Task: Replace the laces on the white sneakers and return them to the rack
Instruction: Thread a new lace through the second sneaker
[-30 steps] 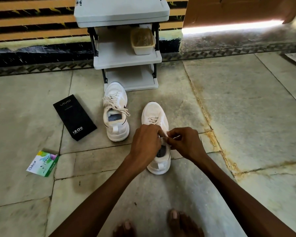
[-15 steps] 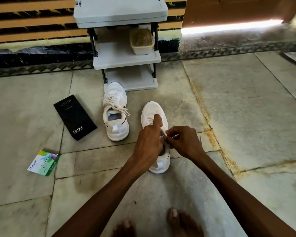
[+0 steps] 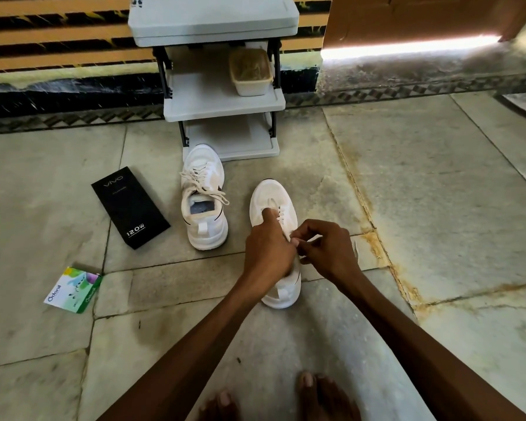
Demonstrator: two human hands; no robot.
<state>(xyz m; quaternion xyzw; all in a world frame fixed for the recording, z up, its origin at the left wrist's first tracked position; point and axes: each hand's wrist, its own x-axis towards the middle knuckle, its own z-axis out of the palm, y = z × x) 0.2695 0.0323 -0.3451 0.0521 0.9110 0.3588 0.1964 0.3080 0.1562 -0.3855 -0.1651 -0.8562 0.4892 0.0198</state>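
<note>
On the floor (image 3: 438,208), the sneaker (image 3: 271,194) lay toe toward the rack (image 3: 225,101); the right hand (image 3: 328,253) pinched its lace (image 3: 292,238) beside the left hand (image 3: 268,247), forefinger (image 3: 266,212) pressing the sneaker, remaining grip hidden.

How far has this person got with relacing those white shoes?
The far sneaker looks laced, its ends lying loose. The near sneaker is in hand: the left hand presses a finger on its lacing while the right hand pinches the lace. Left: finishing that one, then setting both on the rack, whose shelves hold no shoes yet.
</note>
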